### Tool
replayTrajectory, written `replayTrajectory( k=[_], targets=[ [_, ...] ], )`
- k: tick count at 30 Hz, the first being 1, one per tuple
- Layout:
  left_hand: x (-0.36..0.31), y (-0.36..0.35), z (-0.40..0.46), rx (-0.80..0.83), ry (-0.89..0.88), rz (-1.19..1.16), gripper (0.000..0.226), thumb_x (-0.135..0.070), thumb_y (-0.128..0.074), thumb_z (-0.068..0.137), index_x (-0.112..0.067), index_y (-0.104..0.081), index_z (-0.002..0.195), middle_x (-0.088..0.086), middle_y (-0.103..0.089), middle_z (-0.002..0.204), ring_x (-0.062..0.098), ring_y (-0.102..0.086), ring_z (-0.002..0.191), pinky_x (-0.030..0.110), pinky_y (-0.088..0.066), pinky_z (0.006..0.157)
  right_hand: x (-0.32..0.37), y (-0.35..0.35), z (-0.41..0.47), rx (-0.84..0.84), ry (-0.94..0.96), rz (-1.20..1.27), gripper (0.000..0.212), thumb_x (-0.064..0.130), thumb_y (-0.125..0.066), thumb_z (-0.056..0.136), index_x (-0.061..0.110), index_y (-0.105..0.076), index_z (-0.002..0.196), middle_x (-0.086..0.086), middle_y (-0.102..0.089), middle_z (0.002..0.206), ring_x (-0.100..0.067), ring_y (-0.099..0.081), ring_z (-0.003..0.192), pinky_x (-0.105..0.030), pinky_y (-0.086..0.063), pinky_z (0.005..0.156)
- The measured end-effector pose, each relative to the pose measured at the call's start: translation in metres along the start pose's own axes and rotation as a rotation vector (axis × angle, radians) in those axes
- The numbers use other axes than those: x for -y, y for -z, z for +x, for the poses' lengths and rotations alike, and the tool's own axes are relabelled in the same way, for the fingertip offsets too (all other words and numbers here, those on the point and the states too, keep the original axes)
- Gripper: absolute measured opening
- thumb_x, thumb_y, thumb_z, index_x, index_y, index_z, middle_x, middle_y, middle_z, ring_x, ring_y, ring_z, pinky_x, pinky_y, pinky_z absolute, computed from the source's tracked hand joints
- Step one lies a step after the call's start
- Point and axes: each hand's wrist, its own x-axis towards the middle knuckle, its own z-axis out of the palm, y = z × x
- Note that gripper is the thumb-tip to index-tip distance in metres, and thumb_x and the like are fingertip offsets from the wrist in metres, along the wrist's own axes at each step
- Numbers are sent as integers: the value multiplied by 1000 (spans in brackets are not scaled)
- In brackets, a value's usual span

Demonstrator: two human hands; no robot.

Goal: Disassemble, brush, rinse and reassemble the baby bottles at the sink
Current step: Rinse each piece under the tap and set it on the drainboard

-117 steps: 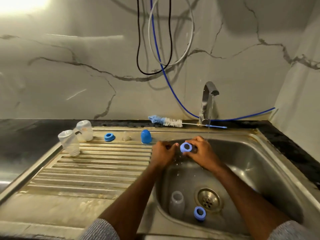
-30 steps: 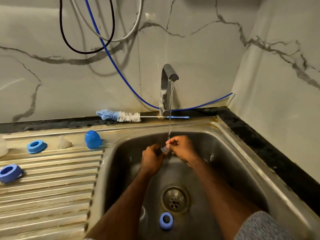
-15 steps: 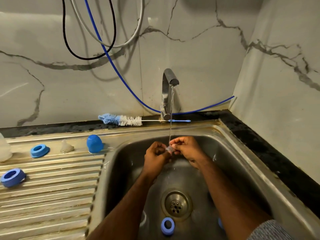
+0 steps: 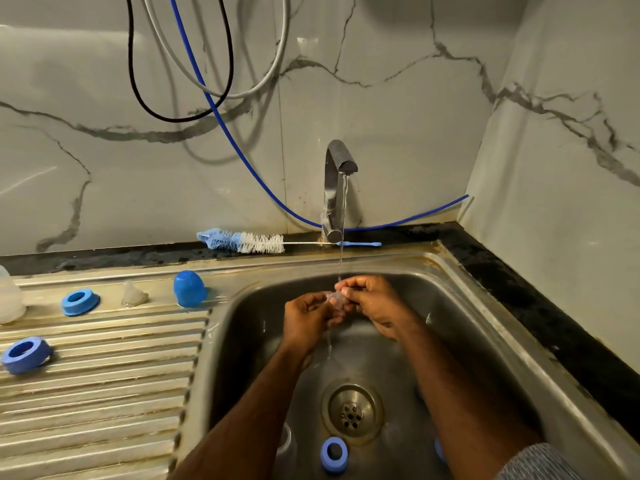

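Water from the tap (image 4: 337, 188) is now falling on a clear teat (image 4: 335, 299), replacing the blue ring (image 4: 25, 353) rinsed seconds ago, which is now resting on the drainboard (image 4: 104, 393). Left hand (image 4: 308, 320) and right hand (image 4: 372, 299) are both pinching the teat above the sink (image 4: 467, 341); rinsing is advancing part by part.

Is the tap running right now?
Yes, on. A thin stream falls from the tap onto a clear teat held between both hands over the sink.
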Motion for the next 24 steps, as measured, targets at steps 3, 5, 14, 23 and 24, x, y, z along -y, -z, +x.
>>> replayTrajectory(
  k=[3,5,14,23,24],
  targets=[
    [1,-1,0,-20,16,8,12,0,-61,96,4,-71,101,20,-76,90,22,-76,77,27,-62,69,-4,-4,-4,47,42,-44,13,5,-68,91,16,-74,95,-5,-77,96,-17,-73,92,-30,-60,81],
    [1,-2,1,-15,18,27,12,1,-61,96,6,-70,102,22,-75,91,23,-76,77,28,-62,70,-7,-11,-4,-44,86,-43,7,9,-72,89,16,-75,90,-4,-77,87,-15,-74,81,-27,-60,71],
    [6,-7,4,-76,36,23,13,2,-59,98,7,-69,104,21,-76,93,28,-76,83,31,-62,72,-10,-10,1,-20,-6,103,6,7,-72,89,12,-75,90,-6,-76,84,-17,-72,76,-31,-59,66],
    [8,-6,3,-121,-80,194,12,4,-60,95,0,-70,100,15,-75,89,26,-74,80,35,-62,74,-18,-31,7,-233,2,-2,16,26,-71,92,11,-74,90,-7,-76,79,-16,-71,67,-31,-57,56],
    [4,-7,2,-129,-14,95,14,4,-56,97,3,-69,102,18,-74,90,25,-74,78,33,-62,73,-17,-26,7,-138,-20,63,12,20,-69,94,9,-74,95,-9,-76,84,-17,-73,70,-32,-59,59]
  ],
)
